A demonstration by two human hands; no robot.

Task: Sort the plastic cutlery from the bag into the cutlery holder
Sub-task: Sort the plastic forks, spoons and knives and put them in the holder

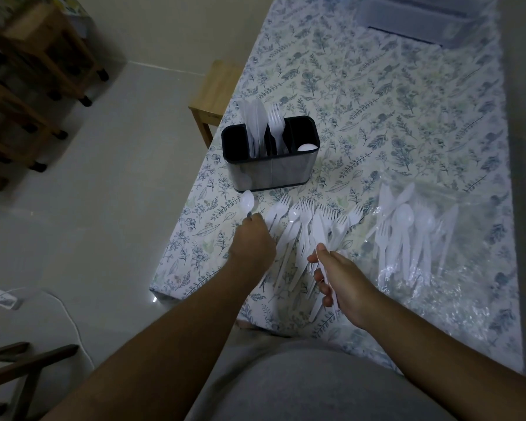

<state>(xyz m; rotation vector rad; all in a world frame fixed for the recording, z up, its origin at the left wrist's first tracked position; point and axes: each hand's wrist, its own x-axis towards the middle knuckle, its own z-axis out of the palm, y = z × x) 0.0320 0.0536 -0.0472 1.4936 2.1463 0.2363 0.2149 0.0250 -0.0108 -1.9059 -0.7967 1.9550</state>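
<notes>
A dim room with a long table by the wall.

The table [377, 95] has a cloth with a leaf print and runs away from the camera. The floor [128, 214] is pale grey and smooth. A small wooden stool [216, 95] stands at the table's left side. Wooden furniture on dark wheels [40, 65] is in the far left corner. A white power strip [0, 296] with its cable lies on the floor at the left. Dark chair parts [22, 369] show at the bottom left.
</notes>
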